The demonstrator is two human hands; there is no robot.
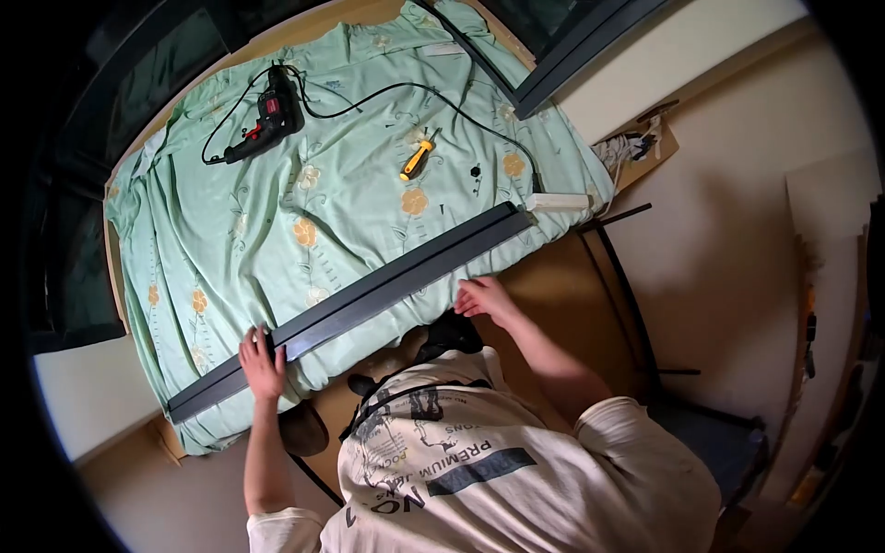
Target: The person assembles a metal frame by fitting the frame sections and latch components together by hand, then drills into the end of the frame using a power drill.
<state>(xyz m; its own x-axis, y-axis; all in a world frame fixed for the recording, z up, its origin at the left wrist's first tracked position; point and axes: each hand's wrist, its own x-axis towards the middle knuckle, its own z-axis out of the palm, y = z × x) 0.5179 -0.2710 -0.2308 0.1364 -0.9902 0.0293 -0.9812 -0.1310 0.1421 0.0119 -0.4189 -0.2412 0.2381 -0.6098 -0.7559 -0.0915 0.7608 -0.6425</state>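
A long dark grey metal profile [396, 275] lies slantwise along the near edge of the cloth-covered surface. My left hand [263, 364] grips its left part, with the fingers laid across the top to the far edge. A small black piece [279, 357] shows right beside those fingers. Just on my side of the profile, my right hand [484, 300] hovers by the cloth's edge with its fingers curled together. I cannot tell what, if anything, is between them.
A green flowered cloth [359, 175] covers the surface. On it are a corded power drill [274, 115], a yellow-and-black screwdriver [419, 159], several small dark screws and a white power strip [559, 201]. A dark frame [581, 55] borders the back right. Cables [631, 147] bunch at the right.
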